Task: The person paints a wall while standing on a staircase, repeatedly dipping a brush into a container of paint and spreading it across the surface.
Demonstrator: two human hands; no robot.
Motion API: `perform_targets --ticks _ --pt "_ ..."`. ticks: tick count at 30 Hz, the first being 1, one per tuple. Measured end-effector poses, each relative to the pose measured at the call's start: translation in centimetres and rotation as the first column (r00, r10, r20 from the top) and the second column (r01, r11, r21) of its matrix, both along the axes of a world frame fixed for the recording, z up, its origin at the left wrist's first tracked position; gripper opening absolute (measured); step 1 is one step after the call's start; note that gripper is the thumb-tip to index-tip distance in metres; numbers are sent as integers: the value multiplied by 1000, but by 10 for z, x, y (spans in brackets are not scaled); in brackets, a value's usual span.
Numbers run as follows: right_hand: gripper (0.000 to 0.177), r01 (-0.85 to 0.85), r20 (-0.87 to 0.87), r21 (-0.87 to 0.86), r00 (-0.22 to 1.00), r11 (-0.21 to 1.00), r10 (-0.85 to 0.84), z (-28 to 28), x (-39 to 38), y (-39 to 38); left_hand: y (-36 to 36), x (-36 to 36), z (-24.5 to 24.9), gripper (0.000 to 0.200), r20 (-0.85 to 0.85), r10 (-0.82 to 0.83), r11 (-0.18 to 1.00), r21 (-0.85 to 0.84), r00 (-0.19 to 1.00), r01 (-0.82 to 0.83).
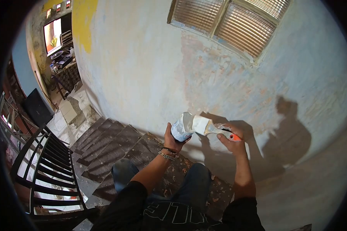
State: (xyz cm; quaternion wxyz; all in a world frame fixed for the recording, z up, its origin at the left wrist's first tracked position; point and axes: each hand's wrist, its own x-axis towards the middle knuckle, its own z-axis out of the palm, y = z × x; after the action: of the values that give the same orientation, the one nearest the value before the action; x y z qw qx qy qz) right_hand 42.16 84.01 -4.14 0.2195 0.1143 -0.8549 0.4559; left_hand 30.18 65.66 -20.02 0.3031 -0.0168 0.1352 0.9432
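Observation:
My left hand [174, 143] is wrapped round a paint-smeared can [180, 129], tilted with its mouth toward the right. In my right hand [232, 139] is a wide paintbrush [202, 125] with an orange-tipped handle; white paint coats its bristles, which sit right at the can's rim. Paint also marks the brush's metal band and the fingers near it. Behind both hands rises a patchy wall [142, 69], whitish with a bare, peeling area below the window. What lies inside the can is mostly hidden.
Dark steps [108, 142] spotted with paint flakes descend to the left under my knees. A black railing [54, 169] runs along their left side. Above is a ribbed glass window [243, 29]. Beyond the stairs stands a cluttered table [67, 73].

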Motion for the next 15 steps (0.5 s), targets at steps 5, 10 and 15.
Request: perform_targets --ticks 5,10,15 --pt "25 99 -24 271 995 957 -96 51 -26 -10 -9 -6 -10 64 16 16 1000 -9 1000 -16" --pt "24 265 -173 468 963 843 -207 78 -84 -24 -31 -3 -43 64 45 18 1000 -17 999 -18" --pt "24 308 -312 382 930 871 -192 123 -103 -51 -72 3 -72 63 81 8 1000 -21 997 -6"
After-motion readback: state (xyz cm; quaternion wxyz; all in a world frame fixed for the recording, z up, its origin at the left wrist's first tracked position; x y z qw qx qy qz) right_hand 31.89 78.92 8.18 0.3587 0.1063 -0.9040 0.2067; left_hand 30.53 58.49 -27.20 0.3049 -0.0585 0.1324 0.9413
